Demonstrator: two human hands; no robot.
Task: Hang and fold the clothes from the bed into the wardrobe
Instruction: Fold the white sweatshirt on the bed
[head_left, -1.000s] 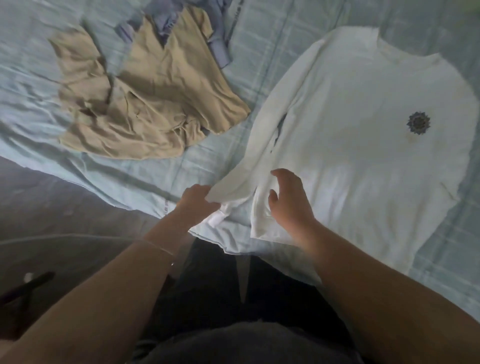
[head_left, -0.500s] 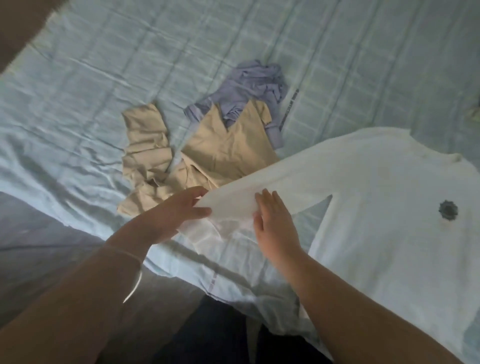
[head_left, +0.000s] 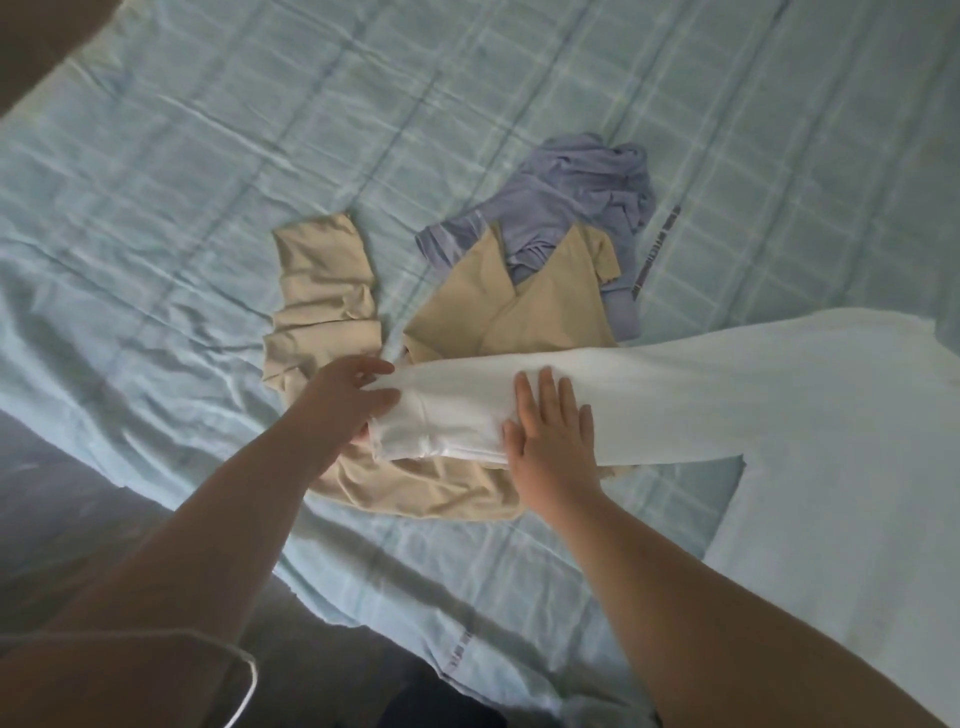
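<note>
A white long-sleeved shirt (head_left: 810, 415) lies on the bed at the right, its sleeve stretched out leftward over a beige garment (head_left: 322, 296). My left hand (head_left: 348, 400) pinches the cuff end of that sleeve between thumb and fingers. My right hand (head_left: 550, 441) lies flat on the sleeve with straight fingers, pressing it down. A crumpled lilac garment (head_left: 566, 192) sits behind the beige one.
The bed is covered by a light blue checked sheet (head_left: 260, 130) whose near edge runs diagonally across the lower left. Dark floor (head_left: 78, 493) lies below that edge. The wardrobe is out of view.
The view swung left and up. Both hands carried the white sleeve outward to the left, and it now lies over the beige garment. My right hand flattened onto the sleeve.
</note>
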